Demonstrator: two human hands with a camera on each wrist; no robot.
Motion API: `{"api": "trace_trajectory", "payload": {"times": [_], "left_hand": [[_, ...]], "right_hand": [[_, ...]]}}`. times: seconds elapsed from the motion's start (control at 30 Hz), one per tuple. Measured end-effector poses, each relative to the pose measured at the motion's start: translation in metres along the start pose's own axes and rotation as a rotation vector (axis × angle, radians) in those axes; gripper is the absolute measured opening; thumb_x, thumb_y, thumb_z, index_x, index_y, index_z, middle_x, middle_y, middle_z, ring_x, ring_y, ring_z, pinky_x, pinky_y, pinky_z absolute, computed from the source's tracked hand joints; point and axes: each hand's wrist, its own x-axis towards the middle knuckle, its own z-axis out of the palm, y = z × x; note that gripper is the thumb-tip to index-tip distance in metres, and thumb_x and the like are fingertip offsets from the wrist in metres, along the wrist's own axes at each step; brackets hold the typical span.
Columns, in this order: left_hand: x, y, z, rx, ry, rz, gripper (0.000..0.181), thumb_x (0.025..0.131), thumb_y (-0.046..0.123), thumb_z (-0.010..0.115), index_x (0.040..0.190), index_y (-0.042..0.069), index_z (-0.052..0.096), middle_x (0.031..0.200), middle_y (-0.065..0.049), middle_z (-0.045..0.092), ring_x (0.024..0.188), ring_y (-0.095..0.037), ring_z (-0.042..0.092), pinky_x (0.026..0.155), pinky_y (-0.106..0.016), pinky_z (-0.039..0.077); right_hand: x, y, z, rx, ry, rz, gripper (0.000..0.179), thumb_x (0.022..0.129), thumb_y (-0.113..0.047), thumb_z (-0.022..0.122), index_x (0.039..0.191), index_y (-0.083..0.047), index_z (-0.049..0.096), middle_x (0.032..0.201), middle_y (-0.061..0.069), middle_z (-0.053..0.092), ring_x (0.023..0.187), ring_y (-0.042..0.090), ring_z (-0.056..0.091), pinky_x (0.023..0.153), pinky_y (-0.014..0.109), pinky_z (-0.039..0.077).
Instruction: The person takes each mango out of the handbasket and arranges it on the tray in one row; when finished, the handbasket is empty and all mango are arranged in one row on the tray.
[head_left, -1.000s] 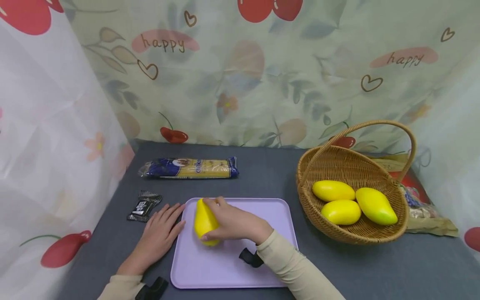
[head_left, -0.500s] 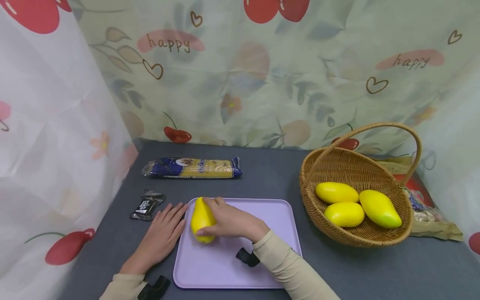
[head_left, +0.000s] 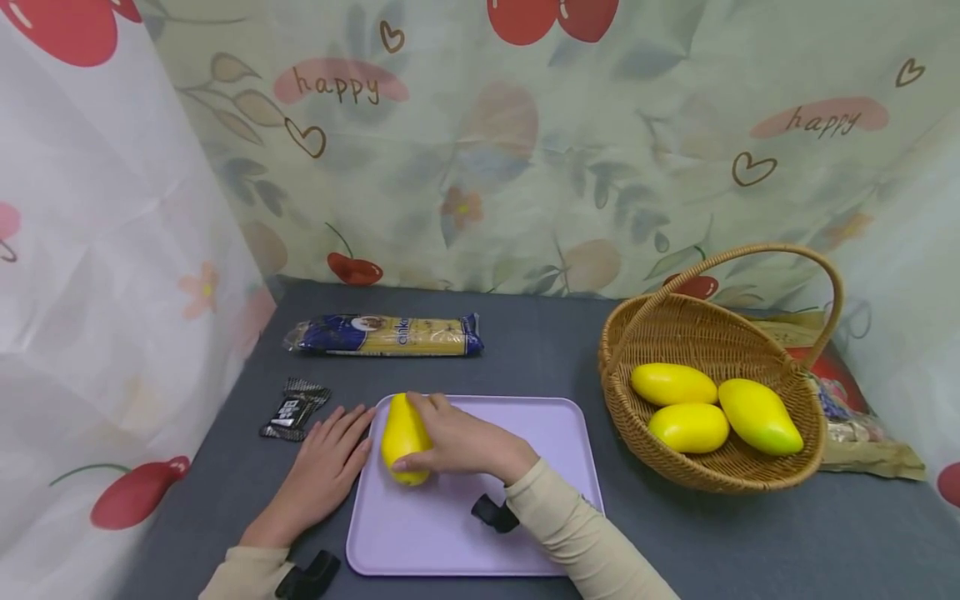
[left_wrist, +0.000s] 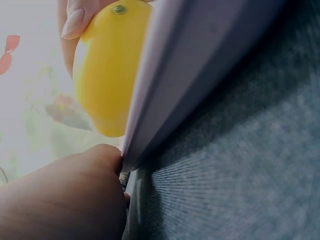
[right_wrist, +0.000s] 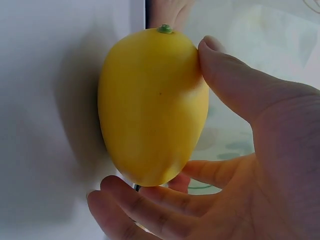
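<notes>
A yellow mango [head_left: 403,443] is at the left side of the lilac tray [head_left: 427,542], its stem end toward the person. My right hand [head_left: 467,446] holds it, the thumb at the stem end and the fingers around the far end. In the right wrist view, the mango [right_wrist: 150,110] shows a small green stem spot, and the thumb [right_wrist: 230,80] presses its side. My left hand [head_left: 324,462] rests palm down on the table along the tray's left edge, fingers extended. The left wrist view has the mango [left_wrist: 107,70] just past the tray rim [left_wrist: 145,95].
On the right stands a wicker basket [head_left: 697,477] with three mangoes [head_left: 759,417] and a tall handle. A brown-and-red package [head_left: 870,450] lies behind it. A spaghetti pack [head_left: 386,335] lies beyond the tray, and a small black packet [head_left: 294,410] lies near the left fingertips.
The right hand has shifted the mango slightly left on the tray, toward its left rim. Over the last half second both hands and the mango stay in place.
</notes>
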Motion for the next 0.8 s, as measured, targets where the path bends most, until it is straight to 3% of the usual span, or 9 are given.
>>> {"api": "trace_trajectory", "payload": {"times": [0.3,0.47,0.6,0.8], "left_hand": [[0.001,0.001,0.000,0.004,-0.010,-0.008,0.052,0.103,0.042,0.036,0.149,0.019,0.037,0.152,-0.011,0.037,0.143,-0.039,0.022,0.111,-0.065,0.012],[0.004,0.001,0.003,0.004,-0.024,-0.006,0.054,0.103,0.045,0.032,0.150,0.018,0.035,0.153,-0.011,0.035,0.143,-0.038,0.020,0.112,-0.065,0.012],[0.005,0.000,0.004,0.016,-0.023,-0.011,0.053,0.104,0.043,0.033,0.150,0.017,0.035,0.152,-0.011,0.036,0.143,-0.038,0.020,0.112,-0.065,0.011],[0.002,-0.001,0.003,0.015,-0.016,-0.003,0.054,0.103,0.044,0.033,0.150,0.017,0.035,0.152,-0.013,0.036,0.142,-0.040,0.021,0.111,-0.065,0.012]], "right_hand": [[-0.003,-0.001,-0.001,-0.014,0.009,0.004,0.093,0.085,-0.059,0.062,0.152,-0.010,0.021,0.142,0.018,0.040,0.105,0.019,0.054,0.094,0.033,0.049],[-0.019,-0.006,-0.007,-0.082,0.040,0.017,0.094,0.086,-0.062,0.056,0.154,-0.010,0.018,0.148,0.018,0.035,0.128,0.027,0.047,0.104,0.040,0.044],[-0.059,-0.019,-0.029,-0.174,0.099,-0.034,0.093,0.087,-0.065,0.052,0.155,-0.013,0.015,0.152,0.014,0.032,0.134,0.027,0.043,0.105,0.039,0.044],[-0.152,-0.031,-0.083,-0.223,0.144,-0.120,0.080,0.089,-0.070,0.040,0.154,-0.028,0.019,0.150,-0.006,0.037,0.128,0.010,0.047,0.101,0.033,0.047]]}}
